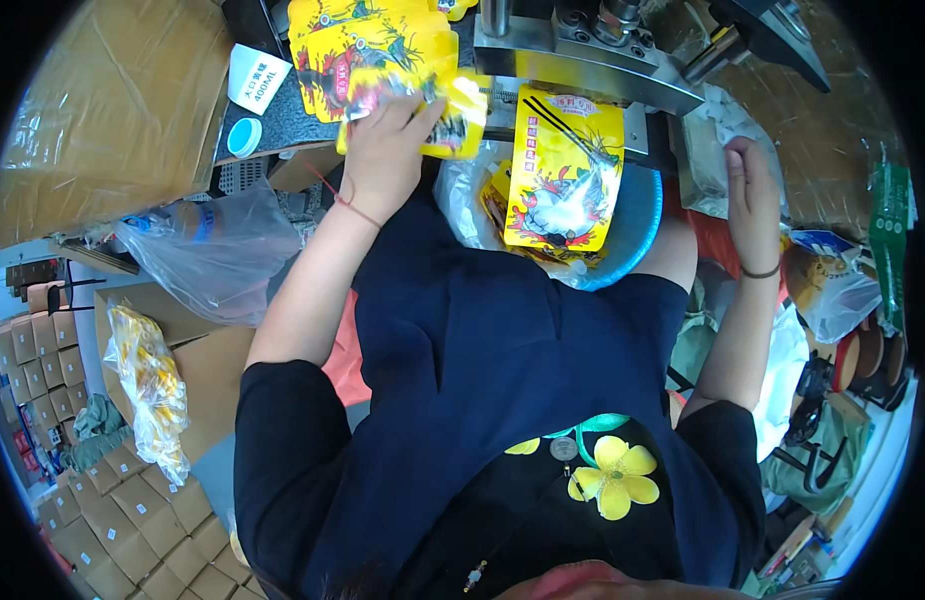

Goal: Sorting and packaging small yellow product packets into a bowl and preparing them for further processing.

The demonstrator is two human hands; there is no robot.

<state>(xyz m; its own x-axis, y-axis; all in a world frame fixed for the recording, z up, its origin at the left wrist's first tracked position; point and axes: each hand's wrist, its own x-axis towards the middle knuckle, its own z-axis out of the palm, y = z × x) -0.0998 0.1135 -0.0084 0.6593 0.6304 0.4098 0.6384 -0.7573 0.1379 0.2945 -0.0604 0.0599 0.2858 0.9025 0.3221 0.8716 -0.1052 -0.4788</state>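
Note:
My left hand (388, 150) is over a stack of yellow printed pouches (378, 60) at the upper left of the bench. Its fingers are closed on the top yellow pouch (469, 110), which is tilted and smeared by motion. Another yellow pouch (566, 170) hangs with its upper edge at the metal jaw of a bench machine (593, 62), over a blue basket (638, 235). More pouches (495, 195) lie inside that basket. My right hand (753, 200) holds nothing that I can see; its fingers are stretched out beside a pale block (705, 165) right of the machine.
A white labelled card (259, 78) and a turquoise cap (245, 137) lie at the bench's left edge. Large taped cartons (113, 110) stand left. A clear plastic bag (218, 250) hangs below them, near a bag of yellow items (148, 390). A black lever (783, 40) juts out upper right.

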